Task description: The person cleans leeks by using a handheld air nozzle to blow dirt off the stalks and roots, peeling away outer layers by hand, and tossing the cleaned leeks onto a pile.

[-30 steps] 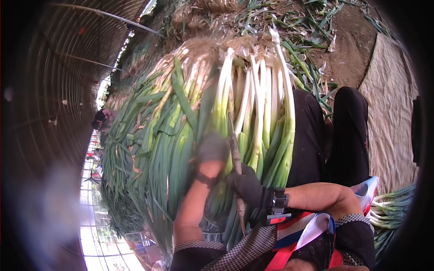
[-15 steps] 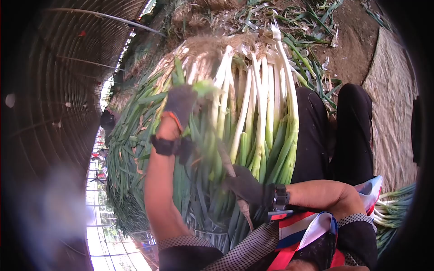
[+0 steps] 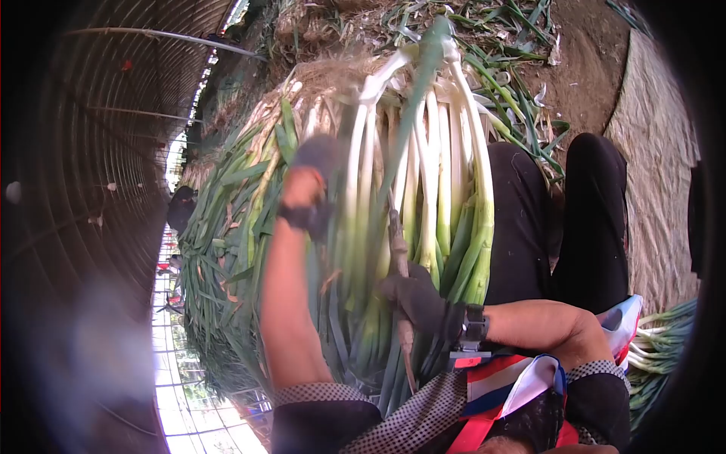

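A big heap of long green onions lies before me, white stems and roots pointing away, green leaves toward me. My left hand, in a dark glove, is over the heap's left-middle part. Motion smears its fingers, so its grip cannot be made out. My right hand, also gloved, is closed around a thin brown stick-like tool with narrow ends. That tool stands almost upright in view, over the onions' green part. A long loose green leaf, blurred, slants across the white stems between my hands and the far roots.
My dark-trousered legs are right of the heap. Beyond them lies a pale woven mat, with more green onions at lower right. Leaf scraps litter the soil at the back. A ribbed tunnel wall curves along the left.
The green leaf near my left hand's fingers is now a long blurred streak farther right and away. My left hand shifted slightly. The tool in my right hand turned more upright.
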Action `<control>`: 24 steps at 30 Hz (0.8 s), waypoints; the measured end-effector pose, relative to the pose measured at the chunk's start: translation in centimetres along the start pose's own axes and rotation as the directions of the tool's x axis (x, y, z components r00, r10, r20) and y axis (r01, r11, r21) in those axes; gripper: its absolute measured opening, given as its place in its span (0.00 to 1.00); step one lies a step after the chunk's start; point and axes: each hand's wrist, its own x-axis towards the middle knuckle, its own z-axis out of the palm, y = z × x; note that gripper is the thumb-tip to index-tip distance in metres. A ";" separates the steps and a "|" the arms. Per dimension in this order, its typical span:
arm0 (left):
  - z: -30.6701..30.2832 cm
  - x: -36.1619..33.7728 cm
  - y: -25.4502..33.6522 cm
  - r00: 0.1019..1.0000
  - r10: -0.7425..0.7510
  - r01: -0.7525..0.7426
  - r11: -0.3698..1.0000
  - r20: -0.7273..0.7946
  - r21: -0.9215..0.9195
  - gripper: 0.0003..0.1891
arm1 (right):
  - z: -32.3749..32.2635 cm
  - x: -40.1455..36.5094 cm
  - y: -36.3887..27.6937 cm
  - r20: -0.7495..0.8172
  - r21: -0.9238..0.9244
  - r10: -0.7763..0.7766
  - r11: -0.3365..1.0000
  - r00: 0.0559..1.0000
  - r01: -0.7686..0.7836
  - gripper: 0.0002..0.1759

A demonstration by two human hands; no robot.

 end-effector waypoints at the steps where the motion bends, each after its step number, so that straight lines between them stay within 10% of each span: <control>1: 1.7 -2.3 2.1 0.962 -0.137 0.046 0.935 0.238 0.353 0.14 | 0.2 -0.5 0.0 -0.022 0.012 0.079 0.997 0.997 -0.079 0.08; 6: 3.6 -8.9 14.5 0.619 -0.782 0.759 0.620 0.074 0.199 0.31 | 0.8 -1.1 0.8 0.028 -0.034 0.034 0.999 0.999 -0.033 0.10; 10: 6.1 -11.1 12.2 0.660 -0.744 0.743 0.667 0.101 0.055 0.39 | 0.1 2.3 1.5 0.059 -0.115 -0.125 0.985 0.990 0.131 0.08; 13: 3.4 -11.5 13.9 0.689 -0.710 0.724 0.684 0.148 -0.087 0.39 | -0.9 5.8 1.4 0.372 -0.615 -0.828 0.118 0.419 0.780 0.07; 14: 2.6 -11.5 14.2 0.705 -0.691 0.709 0.692 0.160 -0.133 0.38 | -0.4 5.6 0.6 0.228 -0.533 -0.732 0.458 0.642 0.711 0.07; 17: 2.7 -13.4 14.0 0.776 -0.602 0.630 0.757 0.186 -0.177 0.37 | -0.3 4.9 -1.4 0.132 -0.432 -0.569 0.704 0.812 0.564 0.07; 24: 4.1 -16.5 14.9 0.620 -0.736 0.784 0.599 0.273 -0.163 0.34 | -0.9 7.4 1.4 0.249 -0.574 -0.642 0.505 0.725 0.644 0.08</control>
